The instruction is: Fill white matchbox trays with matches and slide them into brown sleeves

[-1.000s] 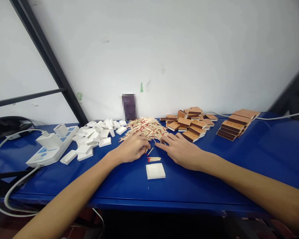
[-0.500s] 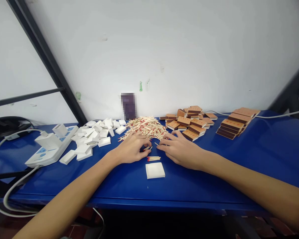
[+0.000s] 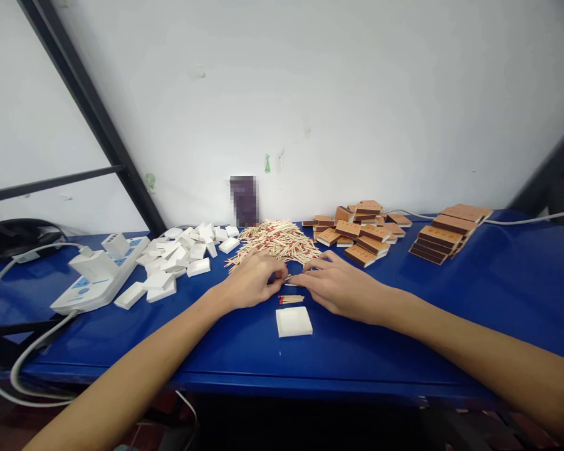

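Note:
My left hand (image 3: 257, 279) is closed, thumb and fingers pinched around matches whose ends show at the fingertips. Close against it on the right, my right hand (image 3: 339, 285) has its fingertips together at a matchstick (image 3: 291, 285). A small bundle of red-tipped matches (image 3: 292, 299) lies on the blue table just in front of both hands. Nearer the table edge rests a white matchbox tray (image 3: 294, 321). Behind my hands spreads a large heap of loose matches (image 3: 277, 240), partly covered by my fingers.
White matchbox trays (image 3: 178, 255) are piled to the left, beside a white power strip (image 3: 101, 275) with cables. Filled-looking matchboxes (image 3: 360, 232) lie heaped at the right. Matchbox sleeves (image 3: 451, 232) are stacked farther right. A blurred dark box (image 3: 245, 202) leans on the wall.
My right hand has shifted left, bringing its fingertips and matchstick against my left fingers. The gap between the hands has closed. The bundle and tray stay put.

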A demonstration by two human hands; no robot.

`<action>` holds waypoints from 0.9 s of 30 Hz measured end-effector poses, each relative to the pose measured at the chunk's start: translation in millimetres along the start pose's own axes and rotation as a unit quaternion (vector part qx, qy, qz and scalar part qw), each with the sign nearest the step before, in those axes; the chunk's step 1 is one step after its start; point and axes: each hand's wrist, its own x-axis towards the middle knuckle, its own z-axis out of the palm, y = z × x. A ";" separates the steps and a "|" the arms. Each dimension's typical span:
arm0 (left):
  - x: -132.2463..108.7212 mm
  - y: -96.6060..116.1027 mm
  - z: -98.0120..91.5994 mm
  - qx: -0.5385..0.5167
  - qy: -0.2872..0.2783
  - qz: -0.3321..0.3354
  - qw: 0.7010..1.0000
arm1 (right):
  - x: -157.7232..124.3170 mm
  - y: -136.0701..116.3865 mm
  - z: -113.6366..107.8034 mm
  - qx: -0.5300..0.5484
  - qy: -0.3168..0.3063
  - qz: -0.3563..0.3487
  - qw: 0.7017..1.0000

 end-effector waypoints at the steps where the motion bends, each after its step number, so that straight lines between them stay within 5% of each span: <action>1: 0.3 0.1 -0.2 -0.001 -0.001 0.003 1.000 | 0.0 0.2 -0.5 -0.003 -0.004 -0.007 1.000; 27: -1.5 5.8 -8.0 0.015 -0.020 0.024 0.999 | -2.3 4.0 -6.2 -0.041 -0.046 0.063 0.996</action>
